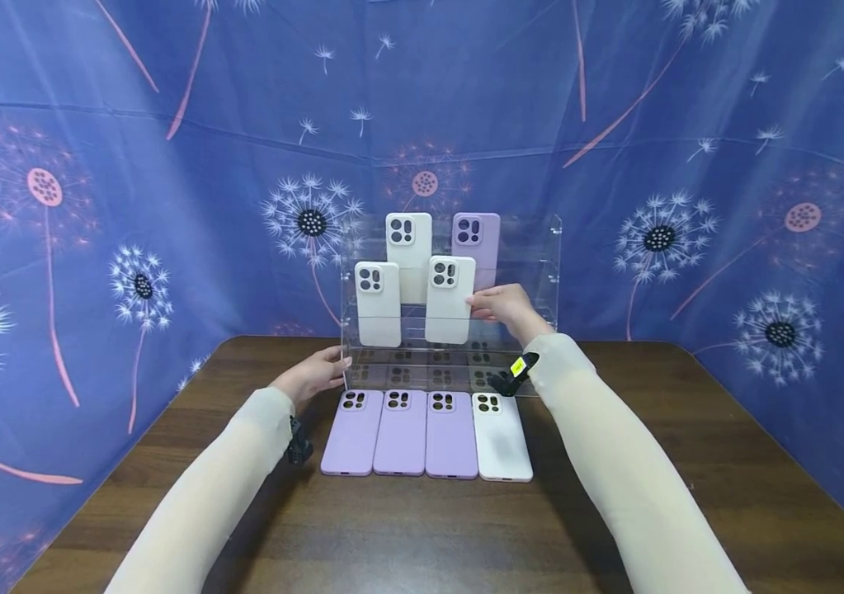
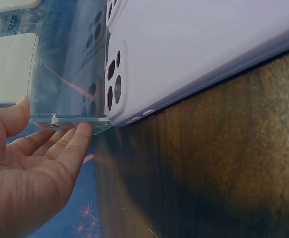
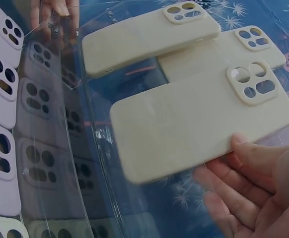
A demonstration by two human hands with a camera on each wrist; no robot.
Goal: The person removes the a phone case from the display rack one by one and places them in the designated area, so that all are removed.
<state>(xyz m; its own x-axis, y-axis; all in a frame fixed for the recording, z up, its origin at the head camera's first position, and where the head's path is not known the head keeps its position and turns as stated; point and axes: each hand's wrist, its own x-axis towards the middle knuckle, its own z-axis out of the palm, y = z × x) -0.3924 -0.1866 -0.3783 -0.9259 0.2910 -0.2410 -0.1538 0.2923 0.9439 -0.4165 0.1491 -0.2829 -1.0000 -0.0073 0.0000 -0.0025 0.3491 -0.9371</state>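
Observation:
In the head view, my right hand (image 1: 506, 307) pinches the right edge of a white phone case (image 1: 448, 307) on the lower visible tier of a clear acrylic display stand (image 1: 518, 334). Seen from the right wrist, the thumb lies on the case's back and the fingers are behind its edge. My left hand (image 1: 312, 374) touches the stand's left side; in the left wrist view its fingers (image 2: 75, 148) lie extended against the clear side panel. Another white phone case (image 1: 379, 309) stands to the left on the same tier. Behind them stand a white case (image 1: 409, 235) and a purple case (image 1: 484, 239).
A row of purple cases (image 1: 351, 437) and one white case (image 1: 503, 441) lies flat on the brown wooden table (image 1: 422, 536), right in front of the stand. A blue dandelion-print cloth (image 1: 243, 206) hangs behind and at the sides.

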